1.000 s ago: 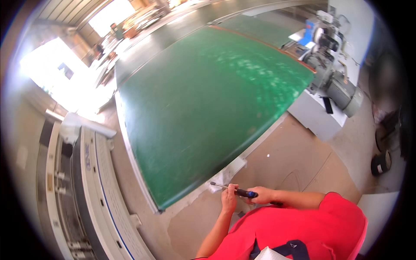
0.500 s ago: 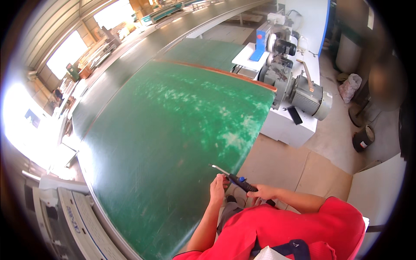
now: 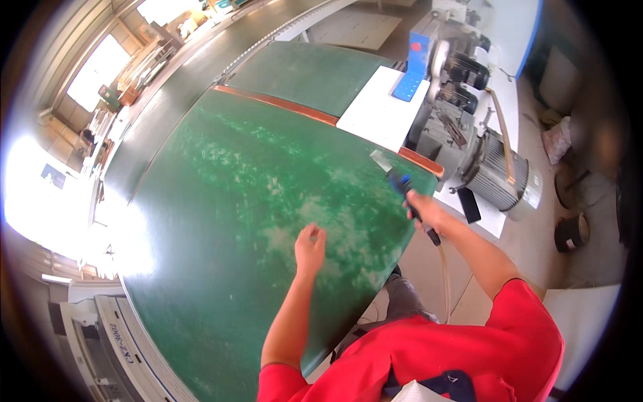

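My right hand (image 3: 424, 210) is closed around the grip of a slim black-and-blue air blow gun (image 3: 414, 213). Its pale, blurred tip (image 3: 380, 159) points to the far left over the green tabletop (image 3: 221, 268), close to the red-brown strip (image 3: 281, 102) that runs along the far edge. From the gun's rear end a thin tan hose (image 3: 447, 285) hangs past the table edge. Over the worn, whitish patch of the tabletop is my left hand (image 3: 310, 250). Its fingers are curled in, and nothing shows in them.
A white board (image 3: 378, 110) overlaps the strip at the far right. Beside it stand grey motors (image 3: 499, 171), a blue bracket (image 3: 416, 63) and a black phone-like slab (image 3: 469, 204). A grey machine housing (image 3: 130, 348) flanks the table at lower left. A black bucket (image 3: 571, 232) is on the floor.
Both hands have moved apart and forward over the table. The right hand has carried the blow gun to the far right; the left has left its tip. The view has shifted forward.
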`<state>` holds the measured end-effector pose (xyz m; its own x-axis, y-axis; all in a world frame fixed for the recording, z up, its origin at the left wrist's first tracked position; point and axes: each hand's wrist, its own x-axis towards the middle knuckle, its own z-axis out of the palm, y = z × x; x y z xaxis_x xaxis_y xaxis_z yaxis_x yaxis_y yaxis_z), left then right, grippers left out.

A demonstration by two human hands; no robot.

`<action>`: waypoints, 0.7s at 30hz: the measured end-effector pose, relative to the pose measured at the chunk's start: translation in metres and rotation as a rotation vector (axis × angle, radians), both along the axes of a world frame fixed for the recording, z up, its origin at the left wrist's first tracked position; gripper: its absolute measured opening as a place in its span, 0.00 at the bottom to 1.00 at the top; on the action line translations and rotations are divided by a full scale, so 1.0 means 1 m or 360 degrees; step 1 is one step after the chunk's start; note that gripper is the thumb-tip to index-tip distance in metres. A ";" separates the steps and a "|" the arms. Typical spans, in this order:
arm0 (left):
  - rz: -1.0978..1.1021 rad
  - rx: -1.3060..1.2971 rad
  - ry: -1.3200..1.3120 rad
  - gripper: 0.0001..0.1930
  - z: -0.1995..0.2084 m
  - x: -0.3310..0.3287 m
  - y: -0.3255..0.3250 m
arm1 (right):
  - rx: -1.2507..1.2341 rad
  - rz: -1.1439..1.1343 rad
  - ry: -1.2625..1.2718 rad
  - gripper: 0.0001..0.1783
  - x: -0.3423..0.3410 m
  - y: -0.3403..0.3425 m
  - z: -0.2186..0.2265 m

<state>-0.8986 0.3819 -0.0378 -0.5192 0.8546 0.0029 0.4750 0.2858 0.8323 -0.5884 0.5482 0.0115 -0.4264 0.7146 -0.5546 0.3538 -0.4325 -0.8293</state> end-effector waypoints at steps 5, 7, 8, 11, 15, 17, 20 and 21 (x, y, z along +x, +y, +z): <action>-0.0161 0.0180 0.0671 0.26 -0.001 -0.010 0.166 | 0.0010 -0.0248 0.0063 0.32 0.000 0.076 -0.006; -0.0229 0.0159 0.0794 0.31 0.001 -0.012 0.234 | 0.0000 0.0004 0.0066 0.32 0.013 0.096 -0.016; -0.0263 0.0129 0.0825 0.33 -0.003 -0.017 0.255 | -0.0021 0.0141 0.0074 0.32 0.016 0.100 -0.021; -0.0014 -0.0160 0.0721 0.38 -0.031 -0.024 0.291 | -0.0121 -0.0109 0.0097 0.31 0.016 0.112 -0.027; 0.0008 -0.0108 0.0697 0.42 -0.048 0.014 0.283 | -0.0259 -0.0061 0.0300 0.27 0.016 0.135 -0.046; 0.0128 -0.0257 0.0668 0.42 -0.042 0.035 0.263 | -0.0445 0.0084 0.0444 0.27 0.012 0.137 -0.050; 0.0352 -0.0451 0.0610 0.42 -0.025 0.050 0.221 | -0.0541 0.0055 0.0578 0.27 -0.002 0.112 -0.038; 0.0438 -0.0516 0.0585 0.42 -0.019 0.052 0.201 | -0.0552 0.0097 0.0548 0.31 -0.001 0.101 -0.031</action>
<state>-0.8468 0.5828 -0.0568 -0.7378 0.6749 -0.0144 0.5889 0.6539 0.4750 -0.5893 0.6495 -0.0193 -0.6620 0.4808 -0.5750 0.1178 -0.6908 -0.7133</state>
